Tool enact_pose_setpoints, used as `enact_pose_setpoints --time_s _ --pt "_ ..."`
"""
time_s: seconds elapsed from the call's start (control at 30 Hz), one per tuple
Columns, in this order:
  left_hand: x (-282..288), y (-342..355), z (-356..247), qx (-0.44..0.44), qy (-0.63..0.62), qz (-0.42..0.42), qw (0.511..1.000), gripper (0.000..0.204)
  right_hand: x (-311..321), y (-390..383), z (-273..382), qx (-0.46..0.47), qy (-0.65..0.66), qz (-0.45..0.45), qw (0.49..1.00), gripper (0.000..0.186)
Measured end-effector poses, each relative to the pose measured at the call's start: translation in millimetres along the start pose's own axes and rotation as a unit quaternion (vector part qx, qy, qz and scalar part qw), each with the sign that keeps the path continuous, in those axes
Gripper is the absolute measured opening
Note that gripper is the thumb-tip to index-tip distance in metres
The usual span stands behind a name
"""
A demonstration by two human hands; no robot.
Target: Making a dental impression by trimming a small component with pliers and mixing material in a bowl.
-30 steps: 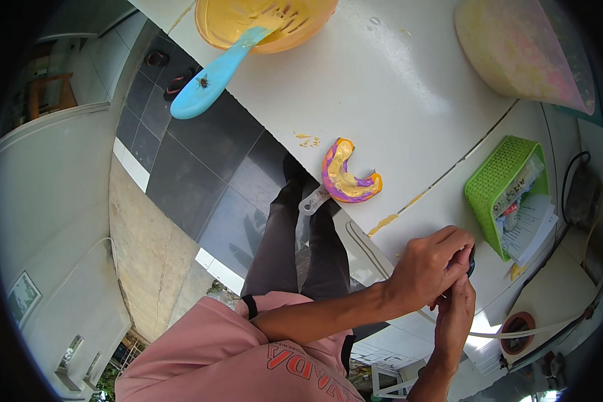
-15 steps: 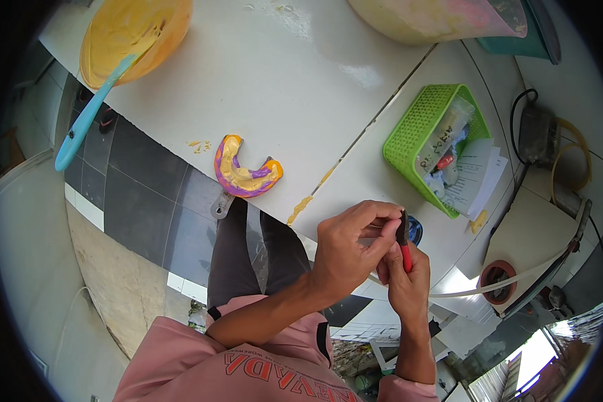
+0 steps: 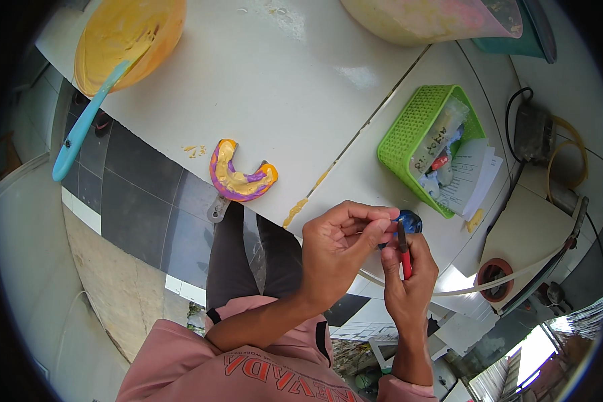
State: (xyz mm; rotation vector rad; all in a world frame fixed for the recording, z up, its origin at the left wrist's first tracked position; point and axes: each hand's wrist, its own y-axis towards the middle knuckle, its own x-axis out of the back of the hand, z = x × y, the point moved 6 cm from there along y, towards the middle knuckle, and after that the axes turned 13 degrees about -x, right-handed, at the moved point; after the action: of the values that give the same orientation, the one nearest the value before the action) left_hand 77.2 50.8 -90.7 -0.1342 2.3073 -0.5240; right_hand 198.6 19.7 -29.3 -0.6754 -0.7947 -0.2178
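Observation:
My right hand [image 3: 412, 275] is wrapped round a red-handled tool with a dark metal head [image 3: 405, 258], which looks like small pliers or cutters and points up. Close by on its left, my left hand [image 3: 338, 244] pinches thumb and fingertips together beside the tool's head. What sits in that pinch is too small to make out. Just beyond the fingers is a blue round object [image 3: 412, 222], partly hidden. Farther left, a horseshoe-shaped dental impression [image 3: 242, 186], purple and orange with creamy yellow paste in it, lies at the counter's edge, its metal tray handle [image 3: 218, 209] sticking out.
An orange bowl [image 3: 171, 47] of yellow paste stands at far left, a light blue spatula [image 3: 80, 137] leaning across its rim. A green basket [image 3: 415, 124] holding papers and bags is at right. Another bowl [image 3: 382, 20] sits at the far edge. Dried paste [image 3: 295, 213] marks the counter [image 3: 261, 87].
My hands have drawn slightly apart, the left shifting a little left. The tool's head has come away from the left fingertips somewhat, and more of the blue round object shows.

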Motion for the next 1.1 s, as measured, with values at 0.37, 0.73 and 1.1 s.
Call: enact_pose_setpoints --time_s 0.37,0.73,1.1 --pt "7 -3 0 -0.002 -0.061 0.033 0.998 0.015 1 -7 22 0.051 -0.08 -0.015 0.995 0.016" --pt "12 -8 -7 0.025 -0.077 0.066 0.995 0.012 -1 -13 25 0.084 -0.094 -0.028 0.992 0.015" --pt "13 -17 -25 0.053 -0.06 0.089 0.993 0.016 -4 -18 24 0.11 -0.097 -0.018 0.989 0.024"
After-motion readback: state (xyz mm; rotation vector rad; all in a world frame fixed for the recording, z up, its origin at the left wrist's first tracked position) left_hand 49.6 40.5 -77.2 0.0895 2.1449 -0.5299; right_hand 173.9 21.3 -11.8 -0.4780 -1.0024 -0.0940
